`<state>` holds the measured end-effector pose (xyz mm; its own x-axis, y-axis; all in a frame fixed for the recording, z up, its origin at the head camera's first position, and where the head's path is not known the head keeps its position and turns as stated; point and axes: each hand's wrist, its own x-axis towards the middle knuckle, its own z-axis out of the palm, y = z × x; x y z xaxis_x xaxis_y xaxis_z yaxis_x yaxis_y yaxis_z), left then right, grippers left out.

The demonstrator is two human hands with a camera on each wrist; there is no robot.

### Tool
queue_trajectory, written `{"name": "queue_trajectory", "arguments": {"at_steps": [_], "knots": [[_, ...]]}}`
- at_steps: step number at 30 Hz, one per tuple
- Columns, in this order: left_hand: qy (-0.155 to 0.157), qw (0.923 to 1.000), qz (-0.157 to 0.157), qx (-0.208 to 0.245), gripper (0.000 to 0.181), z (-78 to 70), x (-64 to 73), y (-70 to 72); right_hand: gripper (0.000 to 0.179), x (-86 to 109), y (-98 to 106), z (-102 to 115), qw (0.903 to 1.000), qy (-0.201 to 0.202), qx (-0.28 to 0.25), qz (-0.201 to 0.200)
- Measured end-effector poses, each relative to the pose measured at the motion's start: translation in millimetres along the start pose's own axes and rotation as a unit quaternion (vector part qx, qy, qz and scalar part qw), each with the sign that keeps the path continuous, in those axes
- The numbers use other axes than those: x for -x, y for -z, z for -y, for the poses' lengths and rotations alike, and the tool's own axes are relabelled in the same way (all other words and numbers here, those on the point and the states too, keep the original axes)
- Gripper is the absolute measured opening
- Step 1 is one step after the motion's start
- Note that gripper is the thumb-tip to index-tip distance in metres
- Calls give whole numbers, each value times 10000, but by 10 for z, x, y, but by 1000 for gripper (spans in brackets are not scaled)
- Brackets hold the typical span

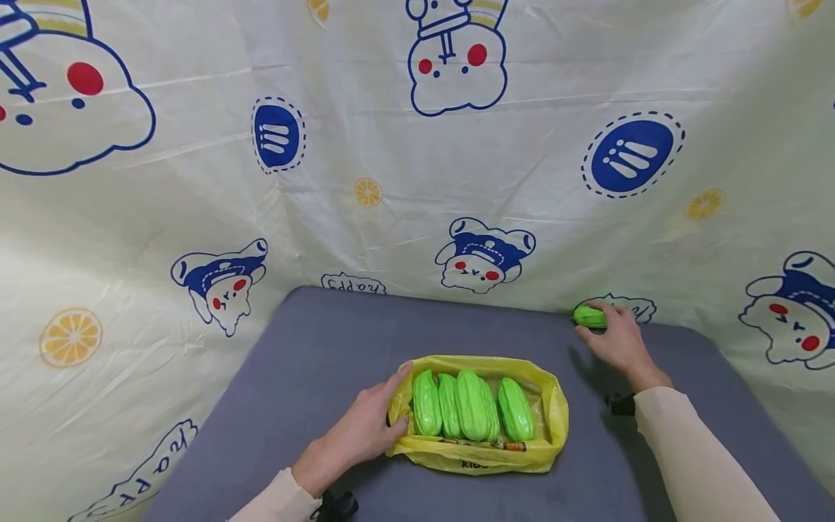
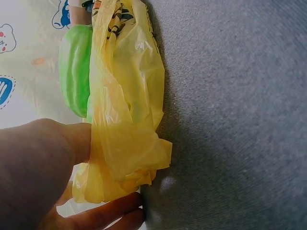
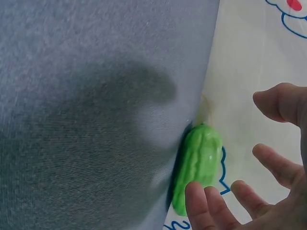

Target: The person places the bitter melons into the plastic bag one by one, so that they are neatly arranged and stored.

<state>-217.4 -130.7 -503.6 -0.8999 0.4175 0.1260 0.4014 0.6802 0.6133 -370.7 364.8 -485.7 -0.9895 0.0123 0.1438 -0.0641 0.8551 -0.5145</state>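
Note:
A yellow plastic bag (image 1: 553, 391) with its mouth spread wide lies on the grey table. Several glossy, ridged, bright green cucumber-like vegetables (image 1: 427, 403) lie side by side inside it. My left hand (image 1: 365, 428) holds the bag's left end, thumb over the rim and fingers outside; the left wrist view shows the thumb (image 2: 79, 141) against the yellow plastic. At the table's far right edge lies one more green vegetable (image 3: 199, 163). My right hand (image 1: 620, 341) reaches over it with fingers spread and bent slightly, the fingertips (image 3: 194, 194) overlapping its near end in the right wrist view.
The grey table (image 1: 313, 362) ends at a pale printed curtain (image 1: 365, 145) behind and at both sides. The lone vegetable lies close against that curtain. A black band (image 1: 620, 404) is on the right wrist, and a black device (image 1: 338, 505) on the left.

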Motion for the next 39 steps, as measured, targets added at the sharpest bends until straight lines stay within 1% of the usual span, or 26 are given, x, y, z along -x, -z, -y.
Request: {"name": "queue_trajectory", "arguments": {"at_steps": [5, 12, 20, 24, 28, 34, 39], "knots": [[-26, 10000, -43, -57, 90, 13, -10, 5, 75, -57, 9, -33, 9999, -124, -28, 90], [2, 9999, -56, -93, 91, 11, -19, 12, 75, -126, -29, -121, 9996, -220, -171, 4], [23, 10000, -5, -60, 91, 6, -19, 10, 81, -210, -89, -249, 9990, -394, -215, 23], [-34, 9999, -65, -115, 90, 7, -23, 17, 85, -243, -114, -261, 9987, -434, -200, 149], [-89, 9998, -107, -148, 89, -5, -45, 35, 89, -263, -135, -290, 9983, -535, -167, 179], [-37, 9999, -33, -105, 90, -21, -44, 28, 83, -278, -151, -360, 9987, -467, -73, 180], [-10, 10000, -27, -81, 90, -18, -28, 22, 79, -266, -164, -374, 9984, -396, -345, 222]]}}
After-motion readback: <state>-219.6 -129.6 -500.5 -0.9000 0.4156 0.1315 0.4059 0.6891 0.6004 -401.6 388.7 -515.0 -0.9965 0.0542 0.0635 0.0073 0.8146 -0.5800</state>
